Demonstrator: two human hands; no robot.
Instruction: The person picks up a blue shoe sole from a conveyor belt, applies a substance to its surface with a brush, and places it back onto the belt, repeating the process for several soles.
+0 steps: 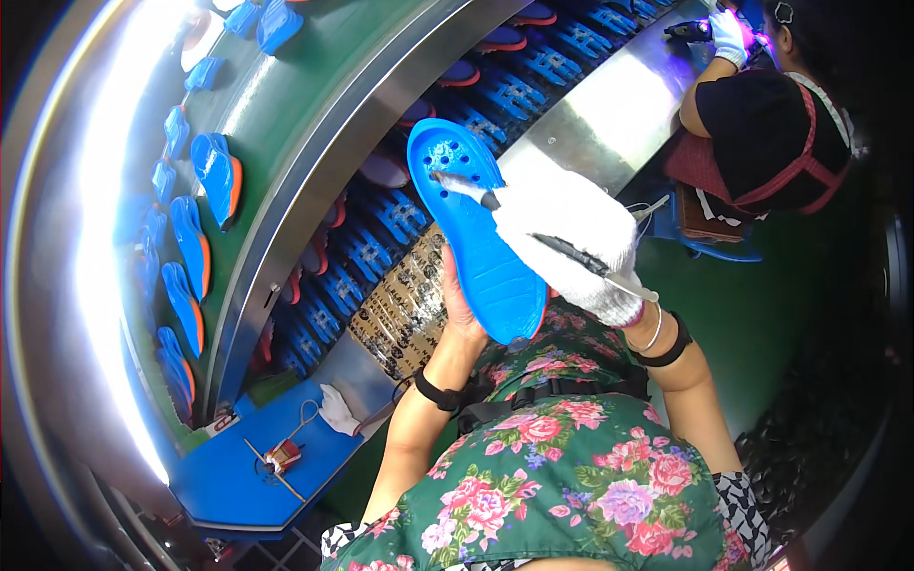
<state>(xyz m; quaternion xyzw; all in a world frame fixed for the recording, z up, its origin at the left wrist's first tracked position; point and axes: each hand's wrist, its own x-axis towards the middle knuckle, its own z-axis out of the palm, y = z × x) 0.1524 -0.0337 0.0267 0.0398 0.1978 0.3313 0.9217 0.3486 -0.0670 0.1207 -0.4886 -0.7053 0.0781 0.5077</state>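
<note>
A blue shoe insole with several round holes at its far end lies face up in front of me. My bare left hand is closed around its left side, mostly hidden beneath it. My right hand, in a white glove, grips a slim brush-like tool with a dark handle. The pale, pointed tip of this tool reaches one of the holes, and I cannot tell whether it touches. Its handle runs back across the glove toward my wrist. The right fingers themselves are mostly lost in the glove's bright glare.
Blue and orange insoles lie along a green conveyor at the left. Behind my hands, more insoles rest in rows. A taped brown cardboard piece and a blue board are nearby. Another person works at the far right.
</note>
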